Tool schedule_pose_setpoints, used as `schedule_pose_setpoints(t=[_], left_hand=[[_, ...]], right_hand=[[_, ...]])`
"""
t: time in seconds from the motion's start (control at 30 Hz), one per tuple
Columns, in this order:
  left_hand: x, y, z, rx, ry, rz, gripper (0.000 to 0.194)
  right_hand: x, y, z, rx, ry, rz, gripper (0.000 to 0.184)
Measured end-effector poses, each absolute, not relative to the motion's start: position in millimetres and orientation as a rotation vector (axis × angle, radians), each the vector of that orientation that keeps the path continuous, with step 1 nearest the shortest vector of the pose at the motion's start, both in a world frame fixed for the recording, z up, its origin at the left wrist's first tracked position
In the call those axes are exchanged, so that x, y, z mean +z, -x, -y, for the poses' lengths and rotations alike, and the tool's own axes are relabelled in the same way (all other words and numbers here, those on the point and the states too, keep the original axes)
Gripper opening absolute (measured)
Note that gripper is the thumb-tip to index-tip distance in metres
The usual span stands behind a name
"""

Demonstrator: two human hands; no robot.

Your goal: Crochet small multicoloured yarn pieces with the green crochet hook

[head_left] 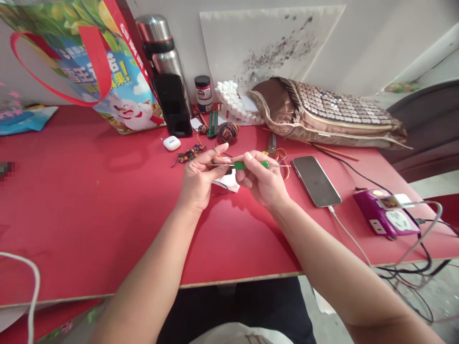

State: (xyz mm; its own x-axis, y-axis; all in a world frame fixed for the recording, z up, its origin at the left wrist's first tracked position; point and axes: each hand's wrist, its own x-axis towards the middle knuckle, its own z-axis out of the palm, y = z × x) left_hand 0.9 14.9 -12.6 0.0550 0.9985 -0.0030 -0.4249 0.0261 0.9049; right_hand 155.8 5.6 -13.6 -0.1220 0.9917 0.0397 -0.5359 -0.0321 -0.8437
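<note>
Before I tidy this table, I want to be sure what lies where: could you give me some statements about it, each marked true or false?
1. The right hand holds a green-handled needle tool. True.
2. The purple socket block sits left of the white-cabled smartphone. False: the purple socket block is right of the white-cabled smartphone.
3. The multicoloured yarn ball lies farther right than the white earbud case. True.
4. The steel thermos lies on its side. False: the steel thermos stands upright.
</note>
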Motion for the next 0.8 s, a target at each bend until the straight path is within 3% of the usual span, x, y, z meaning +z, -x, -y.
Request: schedule_pose_setpoints(t=[0.8], left_hand=[[-16.4, -4.9, -18.5, 1.417, -0.898, -0.892, 0.049]], right_hand=[[-19.4, -149.7, -9.9, 1.464, 0.688, 0.768, 0.038]])
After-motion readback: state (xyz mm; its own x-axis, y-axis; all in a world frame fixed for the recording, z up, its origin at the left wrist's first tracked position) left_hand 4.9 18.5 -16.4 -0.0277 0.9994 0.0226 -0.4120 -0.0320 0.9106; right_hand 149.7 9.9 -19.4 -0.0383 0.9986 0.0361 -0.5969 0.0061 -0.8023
